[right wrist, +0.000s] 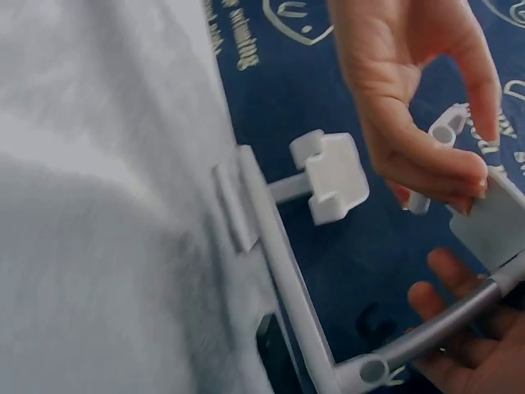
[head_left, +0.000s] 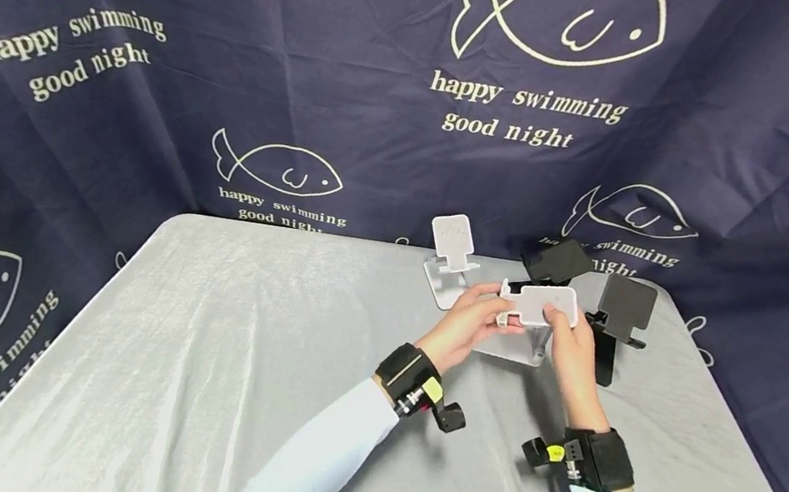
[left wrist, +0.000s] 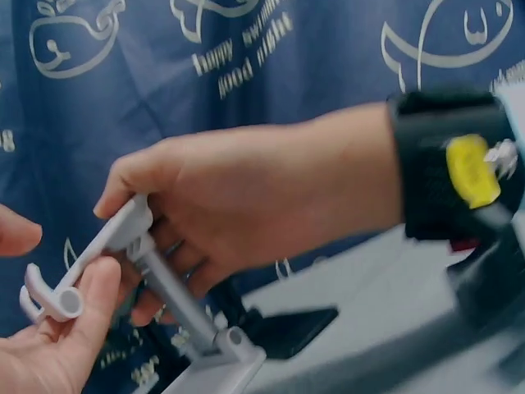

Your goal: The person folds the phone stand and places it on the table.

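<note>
The room was basically one big navy curtain [head_left: 351, 122] with fish and "happy swimming good night" printed on it, hanging behind and down both sides. In front was a table [head_left: 198, 353] under a pale grey, rippled cloth. My guess is it was slick enough for a light base to skate on.

The stands were bunched toward the far right: a rear black stand [head_left: 557, 260] behind the work, a side black stand [head_left: 627, 304] just past the right hand [head_left: 573, 355], and a second white stand [head_left: 453, 242] to the left. Tight elbow room, so short wrist moves were the safe bet.

The held white stand [head_left: 533, 306] sat amid those, base [head_left: 505, 347] apparently down on the cloth, plate up between both hands. The right hand was clamped on the plate, thumb on top, other fingers behind. The left hand [head_left: 462, 327] had its fingers curled around the lip end, touching the underside; its thumb looked clear in the left wrist view.

It looked like plate-angle fiddling. IMO the trick was slow, even pressure in line with the hinge, no twisting the metal arm [left wrist: 176, 295], fingers out of the lower hinge [left wrist: 234, 338], and no levering on the little lip hooks [left wrist: 61, 304].
</note>
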Motion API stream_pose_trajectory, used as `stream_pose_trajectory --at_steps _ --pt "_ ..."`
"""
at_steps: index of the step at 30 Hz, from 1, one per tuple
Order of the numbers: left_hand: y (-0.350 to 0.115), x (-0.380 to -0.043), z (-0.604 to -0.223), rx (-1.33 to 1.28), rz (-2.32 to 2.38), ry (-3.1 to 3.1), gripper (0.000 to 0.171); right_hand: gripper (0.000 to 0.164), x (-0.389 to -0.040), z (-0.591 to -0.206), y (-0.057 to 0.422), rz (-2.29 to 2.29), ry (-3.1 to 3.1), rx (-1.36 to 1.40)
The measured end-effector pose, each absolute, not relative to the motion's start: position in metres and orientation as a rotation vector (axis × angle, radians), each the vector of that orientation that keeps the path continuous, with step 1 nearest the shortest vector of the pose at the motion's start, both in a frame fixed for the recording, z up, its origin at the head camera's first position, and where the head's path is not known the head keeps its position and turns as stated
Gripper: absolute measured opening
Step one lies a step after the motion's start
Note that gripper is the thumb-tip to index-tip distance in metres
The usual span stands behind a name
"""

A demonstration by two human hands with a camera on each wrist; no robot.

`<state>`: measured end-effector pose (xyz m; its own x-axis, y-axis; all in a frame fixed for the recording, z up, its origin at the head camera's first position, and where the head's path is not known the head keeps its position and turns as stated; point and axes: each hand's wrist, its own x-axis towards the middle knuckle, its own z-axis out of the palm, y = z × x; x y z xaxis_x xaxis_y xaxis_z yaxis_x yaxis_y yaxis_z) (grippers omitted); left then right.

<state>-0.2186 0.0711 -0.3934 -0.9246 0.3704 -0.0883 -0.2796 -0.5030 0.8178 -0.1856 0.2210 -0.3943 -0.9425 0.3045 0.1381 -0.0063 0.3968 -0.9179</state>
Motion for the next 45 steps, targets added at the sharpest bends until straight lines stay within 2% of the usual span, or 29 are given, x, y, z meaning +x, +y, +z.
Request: stream_pose_trajectory --at_steps 5,8,11,17,23,30,38,41,45 --pt "0.05 -0.202 -0.385 0.164 2.436 1.168 0.034 0.02 -0.185 -0.382 0.211 1.86 -2.192 -0.208" --pt "0.035 -0.191 -0.383 0.19 2.433 1.123 0.024 0.027 -0.187 -0.378 0.205 2.056 -2.087 -0.041" --pt "0.023 -0.18 -0.382 0.158 2.455 1.118 0.022 0.033 -0.19 -0.376 0.197 2.162 -2.076 0.11" --pt "0.01 -0.16 -0.381 0.049 2.567 1.215 0.024 0.031 -0.202 -0.371 0.175 2.303 -2.111 0.262" --pt "0.01 -0.144 -0.381 -0.011 2.678 1.302 0.025 0.026 -0.215 -0.371 0.151 2.437 -2.067 0.358" --pt "0.008 -0.135 -0.38 -0.024 2.755 1.366 0.026 0.03 -0.223 -0.372 0.135 2.583 -2.009 0.409" --pt "-0.006 -0.148 -0.376 0.012 2.936 1.557 0.008 0.032 -0.221 -0.361 0.133 2.624 -2.007 0.449" --pt "-0.018 -0.165 -0.38 0.012 2.998 1.72 0.015 0.034 -0.22 -0.355 0.132 2.593 -2.061 0.476" --pt "-0.033 -0.187 -0.391 -0.021 2.964 1.678 0.033 0.034 -0.218 -0.345 0.13 2.587 -2.097 0.532"
